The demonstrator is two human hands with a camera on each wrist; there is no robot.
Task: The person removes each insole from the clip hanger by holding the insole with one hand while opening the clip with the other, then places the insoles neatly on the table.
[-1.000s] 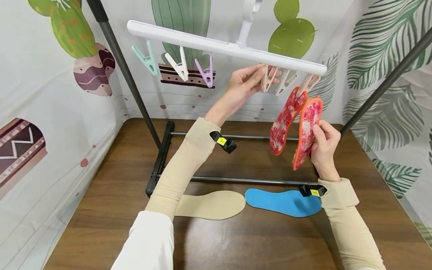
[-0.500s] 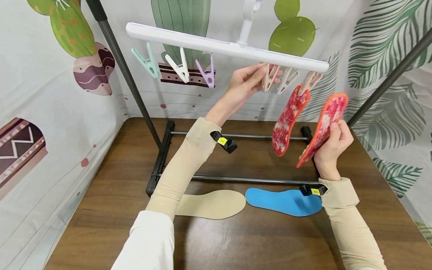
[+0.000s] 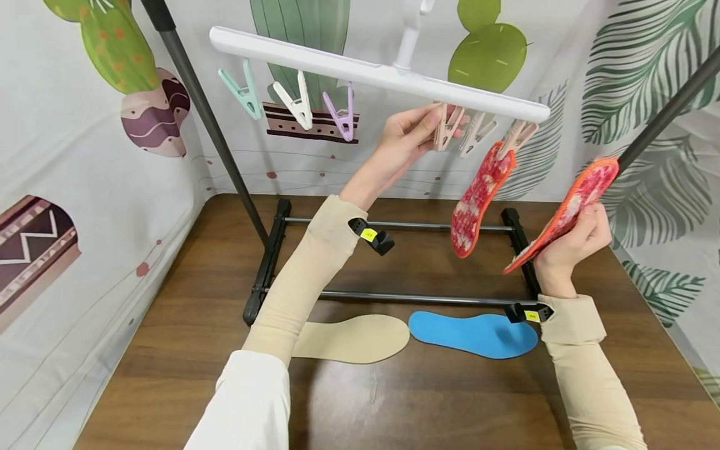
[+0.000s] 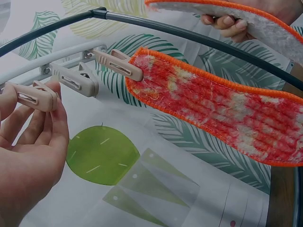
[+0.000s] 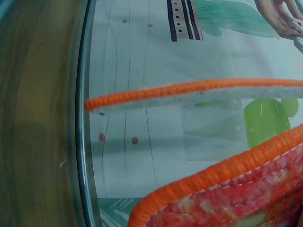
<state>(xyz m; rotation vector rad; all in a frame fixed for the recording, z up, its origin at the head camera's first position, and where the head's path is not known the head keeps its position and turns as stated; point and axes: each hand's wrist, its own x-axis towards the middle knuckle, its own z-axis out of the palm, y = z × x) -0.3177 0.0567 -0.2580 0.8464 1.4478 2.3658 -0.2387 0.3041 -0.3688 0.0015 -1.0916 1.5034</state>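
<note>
My left hand (image 3: 413,131) pinches a beige clothes peg (image 3: 447,128) under the white hanger bar (image 3: 360,72); thumb and fingers lie on either side of it in the left wrist view. Beside that peg hangs another pale peg (image 4: 75,81), with nothing in its grip. The outermost peg (image 3: 517,135) clamps the end of a red, orange-edged insole (image 3: 478,206), which dangles at a slant. To its right, my right hand (image 3: 574,247) holds a matching red insole (image 3: 585,194), tilted, its upper end pointing right. Its pale underside shows in the left wrist view.
On the wooden table (image 3: 360,412) lie a beige insole (image 3: 360,339) and a blue insole (image 3: 472,334). Behind them stands the dark rack base (image 3: 427,297), with poles rising at both sides. Green (image 3: 242,94), white (image 3: 295,103) and purple (image 3: 341,115) pegs hang on the left.
My right hand has moved right with its insole, away from the hanging one, and the insole has tipped over further. My left hand stays at the same peg.
</note>
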